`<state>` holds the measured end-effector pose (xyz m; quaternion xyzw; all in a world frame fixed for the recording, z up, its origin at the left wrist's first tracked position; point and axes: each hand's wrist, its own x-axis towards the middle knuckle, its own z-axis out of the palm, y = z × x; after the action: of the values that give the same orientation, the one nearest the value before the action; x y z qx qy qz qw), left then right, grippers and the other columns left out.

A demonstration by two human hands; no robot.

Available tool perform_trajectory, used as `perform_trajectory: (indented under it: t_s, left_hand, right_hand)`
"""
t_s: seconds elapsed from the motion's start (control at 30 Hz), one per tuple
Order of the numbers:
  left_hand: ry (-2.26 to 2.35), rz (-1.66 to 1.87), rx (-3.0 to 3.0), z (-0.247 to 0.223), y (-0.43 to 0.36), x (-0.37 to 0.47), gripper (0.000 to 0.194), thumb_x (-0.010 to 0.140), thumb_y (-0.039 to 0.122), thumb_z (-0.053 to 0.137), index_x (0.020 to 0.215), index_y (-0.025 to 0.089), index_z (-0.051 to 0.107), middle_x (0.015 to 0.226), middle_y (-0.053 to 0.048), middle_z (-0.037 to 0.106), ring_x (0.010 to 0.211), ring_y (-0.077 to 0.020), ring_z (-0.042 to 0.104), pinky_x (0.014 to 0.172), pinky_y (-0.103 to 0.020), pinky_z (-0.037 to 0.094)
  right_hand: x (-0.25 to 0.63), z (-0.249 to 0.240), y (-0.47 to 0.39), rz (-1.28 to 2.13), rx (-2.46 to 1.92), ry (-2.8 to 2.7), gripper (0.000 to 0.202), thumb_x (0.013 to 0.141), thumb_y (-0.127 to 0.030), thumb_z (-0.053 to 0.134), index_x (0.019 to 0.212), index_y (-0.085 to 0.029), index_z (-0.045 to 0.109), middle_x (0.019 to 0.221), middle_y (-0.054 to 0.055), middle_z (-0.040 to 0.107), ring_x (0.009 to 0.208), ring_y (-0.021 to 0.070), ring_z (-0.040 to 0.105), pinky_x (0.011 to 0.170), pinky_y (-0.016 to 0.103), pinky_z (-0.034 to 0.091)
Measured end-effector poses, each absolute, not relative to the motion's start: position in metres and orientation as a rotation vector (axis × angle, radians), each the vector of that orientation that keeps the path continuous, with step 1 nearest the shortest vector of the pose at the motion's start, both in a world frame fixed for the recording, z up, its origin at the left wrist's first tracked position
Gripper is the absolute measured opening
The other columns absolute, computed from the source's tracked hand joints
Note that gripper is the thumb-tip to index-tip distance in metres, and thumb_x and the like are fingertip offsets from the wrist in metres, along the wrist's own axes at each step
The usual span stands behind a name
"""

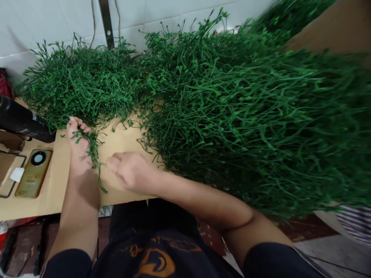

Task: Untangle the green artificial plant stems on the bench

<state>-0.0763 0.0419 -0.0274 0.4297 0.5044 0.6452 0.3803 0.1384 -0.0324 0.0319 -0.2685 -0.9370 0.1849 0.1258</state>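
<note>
Dark shirt [153, 251] nearest. Left hand [77, 144] clamped on green sprig [92, 148], long axis toward body; right hand [130, 172] pinched at its stem end, just beside. Big sprig pile [232, 116] beyond on table [58, 185].

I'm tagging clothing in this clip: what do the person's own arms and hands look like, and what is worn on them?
Both hands, the left hand and the right hand, are bare: no gloves, rings or watch show. The forearms are uncovered. Short dark navy sleeves end near the elbows, part of a dark shirt with an orange print.
</note>
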Motion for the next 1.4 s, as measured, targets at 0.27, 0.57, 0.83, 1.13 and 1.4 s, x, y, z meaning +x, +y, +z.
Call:
perform_trajectory:
  t_s: [0.27, 0.57, 0.83, 1.13, 1.4]
  left_hand:
    - [1.050, 1.696, 0.631, 0.004, 0.035, -0.032, 0.032, 0.081, 0.047, 0.055, 0.067, 0.019, 0.051, 0.062, 0.002, 0.055, 0.055, -0.0068, 0.054, 0.052, -0.018, 0.043]
    - [1.011, 1.672, 0.828, 0.001, 0.032, -0.023, 0.044, 0.088, 0.056, 0.034, 0.083, 0.021, 0.061, 0.083, -0.004, 0.065, 0.076, -0.0126, 0.062, 0.066, -0.024, 0.049]
    - [1.040, 1.521, 1.169, -0.001, 0.025, -0.003, 0.047, 0.088, 0.054, 0.034, 0.090, 0.018, 0.065, 0.103, -0.007, 0.066, 0.102, -0.0168, 0.060, 0.092, -0.031, 0.046]
    - [1.163, 1.487, 1.308, -0.007, 0.028, -0.024, 0.046, 0.079, 0.058, 0.050, 0.101, 0.020, 0.064, 0.106, -0.006, 0.067, 0.099, -0.0179, 0.061, 0.085, -0.031, 0.047]
    - [1.274, 1.100, 1.411, -0.007, 0.025, -0.020, 0.040, 0.064, 0.051, 0.070, 0.080, 0.015, 0.066, 0.074, 0.000, 0.064, 0.070, -0.0123, 0.056, 0.068, -0.024, 0.046]
  right_hand:
    - [0.256, 0.087, 0.025, -0.416, -1.681, -1.897, 0.060, 0.084, -0.058, 0.042, 0.119, -0.011, 0.055, 0.112, 0.018, 0.051, 0.111, 0.0325, 0.044, 0.084, 0.049, 0.034]
    - [0.162, 0.034, 0.016, 0.415, -1.108, -2.254, 0.046, 0.087, -0.051, 0.041, 0.097, -0.011, 0.059, 0.096, 0.011, 0.060, 0.093, 0.0201, 0.053, 0.083, 0.035, 0.040]
    - [0.110, 0.007, 0.033, 1.142, -1.169, -2.137, 0.035, 0.084, -0.050, 0.046, 0.081, -0.016, 0.048, 0.070, 0.000, 0.052, 0.059, 0.0096, 0.042, 0.058, 0.025, 0.032]
    - [0.116, -0.005, 0.046, 1.672, -0.964, -1.586, 0.018, 0.085, -0.007, 0.038, 0.069, -0.018, 0.039, 0.062, -0.005, 0.041, 0.053, 0.0043, 0.039, 0.054, 0.020, 0.034]
    - [0.124, -0.009, 0.052, 1.448, -0.962, -1.601, 0.034, 0.087, -0.018, 0.046, 0.056, -0.018, 0.032, 0.053, -0.007, 0.027, 0.051, 0.0041, 0.025, 0.050, 0.021, 0.021]
